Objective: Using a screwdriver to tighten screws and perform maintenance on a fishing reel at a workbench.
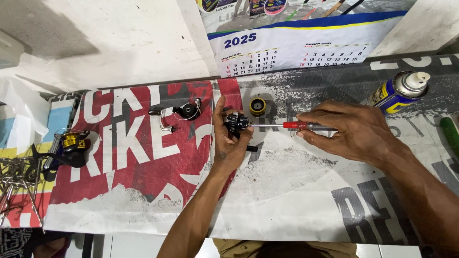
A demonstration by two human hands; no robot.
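left hand [228,143]: bare, no sleeve | right hand [349,131]: bare, no sleeve | trousers [287,248]: khaki

Surface: bench [306,191] covered by a printed banner in red, white and grey.
Centre: yellow-and-black spool [257,106]; bail arm [179,113] to its left.
Left edge: black-and-yellow reel [69,148], metal rods [16,184].
Right: spray can [399,91], green handle [450,134].

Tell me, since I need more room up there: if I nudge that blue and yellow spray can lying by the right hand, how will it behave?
The spray can lies on its side on the printed banner, so its round body would probably roll. Its smooth metal may feel slippery. It looks rigid, not fragile.
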